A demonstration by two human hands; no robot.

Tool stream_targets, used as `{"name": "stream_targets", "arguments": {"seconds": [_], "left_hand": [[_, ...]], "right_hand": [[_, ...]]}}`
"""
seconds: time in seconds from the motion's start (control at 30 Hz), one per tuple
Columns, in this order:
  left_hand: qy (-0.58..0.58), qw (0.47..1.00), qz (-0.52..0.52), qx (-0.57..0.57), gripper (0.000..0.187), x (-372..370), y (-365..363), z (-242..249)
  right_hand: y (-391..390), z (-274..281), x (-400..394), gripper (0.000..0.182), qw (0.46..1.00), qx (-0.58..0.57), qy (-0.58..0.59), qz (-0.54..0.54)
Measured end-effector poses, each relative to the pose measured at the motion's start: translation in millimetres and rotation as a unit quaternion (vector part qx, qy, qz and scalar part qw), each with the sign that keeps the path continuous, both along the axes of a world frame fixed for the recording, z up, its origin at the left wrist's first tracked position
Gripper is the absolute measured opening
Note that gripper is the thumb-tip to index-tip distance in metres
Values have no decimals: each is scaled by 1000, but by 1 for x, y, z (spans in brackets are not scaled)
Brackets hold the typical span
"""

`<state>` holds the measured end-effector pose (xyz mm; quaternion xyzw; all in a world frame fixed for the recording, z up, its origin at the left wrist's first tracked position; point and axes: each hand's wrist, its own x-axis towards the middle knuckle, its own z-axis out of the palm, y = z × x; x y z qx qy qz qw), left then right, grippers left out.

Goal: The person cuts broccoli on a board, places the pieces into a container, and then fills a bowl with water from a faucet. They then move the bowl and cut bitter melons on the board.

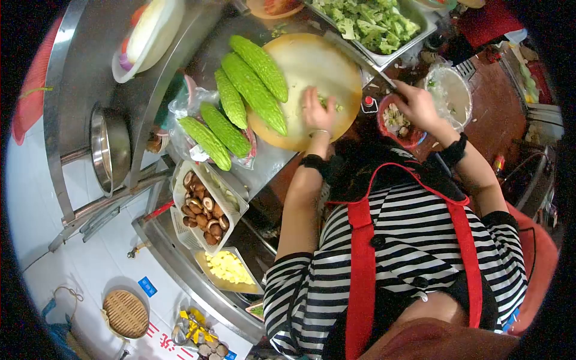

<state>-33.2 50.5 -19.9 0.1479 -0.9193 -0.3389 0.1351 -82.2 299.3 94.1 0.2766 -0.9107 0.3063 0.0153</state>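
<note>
My left hand [318, 111] lies over the round cutting board [321, 54], its fingers stretched and a little apart, beside small green scraps [339, 108]. Several whole bitter melons [252, 90] rest to its left, some on the board and others past its edge on plastic bags. Off the board's right side, my right hand [417, 107] is wrapped round the handle of a kitchen knife [360, 59]. The blade, seen nearly edge-on, points to the upper left, between the board and a metal tray [429, 30] of chopped green pieces [375, 24].
Sliced mushrooms [204, 207] fill a white plastic basket [225, 180] at lower left, near a container of yellow chunks [228, 267]. A red bowl of scraps [396, 120] and a bag-lined bucket [450, 93] stand right. A steel pot [111, 150] is far left.
</note>
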Motion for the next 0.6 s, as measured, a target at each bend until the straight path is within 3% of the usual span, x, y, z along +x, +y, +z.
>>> {"name": "stream_targets", "arguments": {"seconds": [0.07,0.13,0.2,0.23,0.27,0.3,0.37,0.4,0.43,0.47,0.53,0.6], "left_hand": [[41,999,-35,-9,53,-6,46,-10],[16,994,-91,53,49,-15,94,-7],[122,969,-148,158,46,-21,120,6],[97,973,-147,150,46,-25,118,17],[82,983,-112,119,44,-27,109,6],[95,992,-78,19,44,-27,87,12],[180,976,-17,-121,48,-21,30,18],[111,957,60,-262,51,-10,6,30],[60,940,73,-327,54,-3,-20,36],[-1,926,63,-372,52,8,-35,59],[-40,914,59,-399,53,23,-66,59],[-66,919,-27,-387,61,35,-84,60]], "right_hand": [[16,9,-5,37,999,-5,-7,-42],[27,23,-6,37,996,8,-38,-83],[36,27,-9,35,997,-10,-21,-76],[41,28,-12,33,997,-28,-6,-69],[45,27,-13,33,998,-29,-6,-63],[46,26,-14,33,998,-22,-9,-58],[41,25,-16,33,999,-16,-16,-30],[34,27,-17,35,1000,-16,3,8],[26,24,-18,38,999,2,-33,24],[17,16,-20,41,997,22,-68,38],[-6,-3,-29,44,985,-64,-108,119],[-30,-16,-35,43,919,-170,-338,114]]}}
